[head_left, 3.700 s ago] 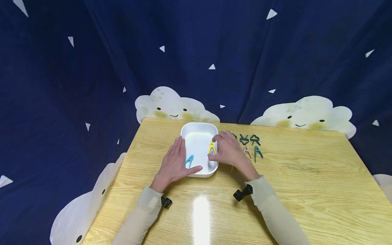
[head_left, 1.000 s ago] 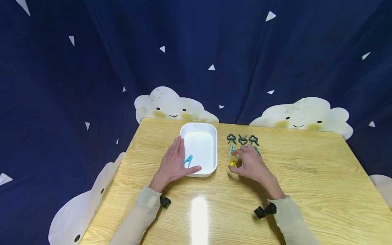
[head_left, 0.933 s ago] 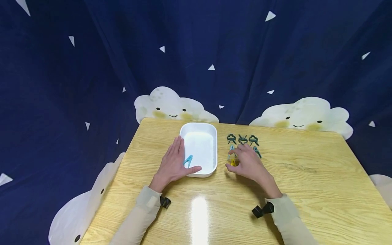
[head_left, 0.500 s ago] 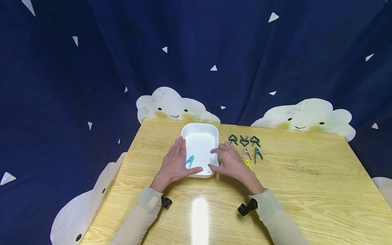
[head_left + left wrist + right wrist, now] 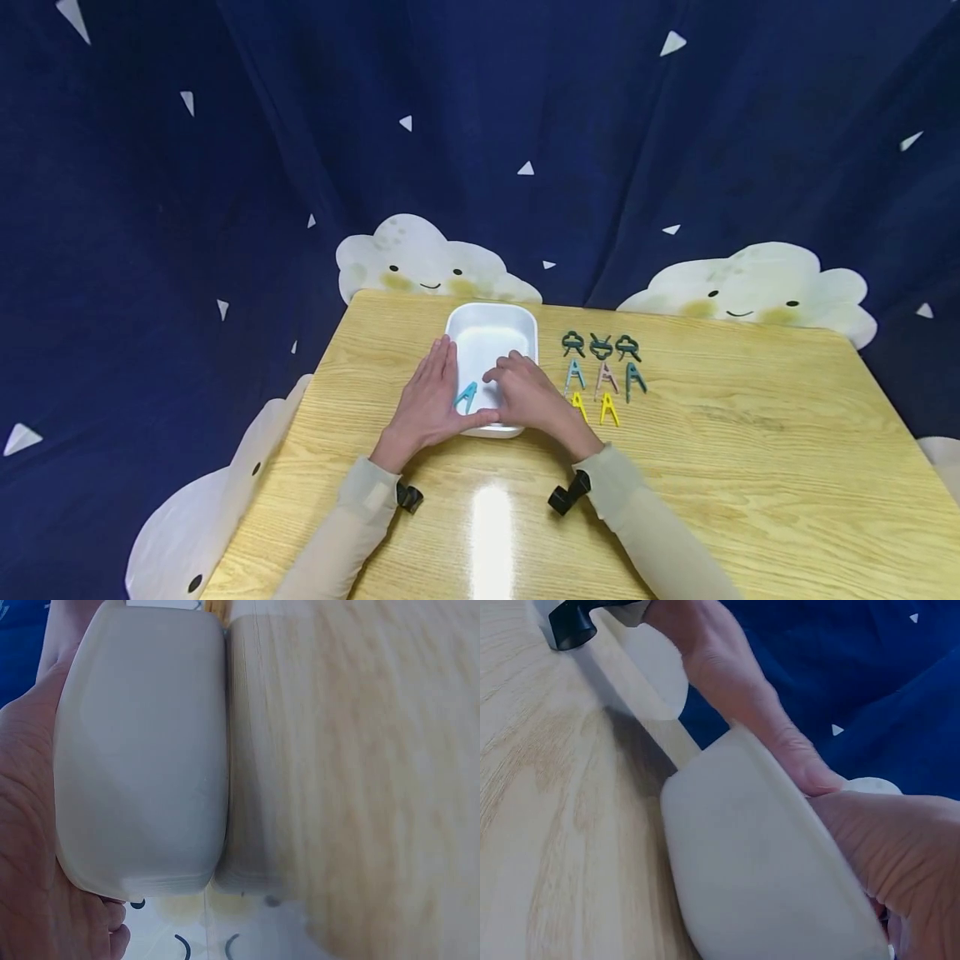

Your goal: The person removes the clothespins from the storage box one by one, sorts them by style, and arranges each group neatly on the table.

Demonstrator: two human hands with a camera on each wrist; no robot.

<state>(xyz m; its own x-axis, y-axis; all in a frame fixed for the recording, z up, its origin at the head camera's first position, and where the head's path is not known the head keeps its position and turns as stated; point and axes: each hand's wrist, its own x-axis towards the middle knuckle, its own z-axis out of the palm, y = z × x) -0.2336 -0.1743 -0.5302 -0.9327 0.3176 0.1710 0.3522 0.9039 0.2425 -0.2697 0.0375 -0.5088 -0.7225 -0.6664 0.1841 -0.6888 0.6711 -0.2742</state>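
A white rectangular tray stands on the table. Along its left side lie the straight fingers of my left hand, with the thumb extended over the front rim. Inside, a light blue clothespin lies near the left hand. My right hand reaches over the tray's right rim, fingers bent and apart from the thumb, a little right of the clothespin and holding nothing. The right thumb tip is close to the left thumb. Both wrist views show the tray's outer wall, but not the clothespin.
Right of the tray, dark green clips form a back row. Blue, pink and green clothespins lie before them. Two yellow clothespins make the front row. A dark blue curtain hangs behind the table.
My right hand held a yellow clothespin over the tray, then set it down in the front row on the table. It has since moved left into the tray. The left hand stayed put.
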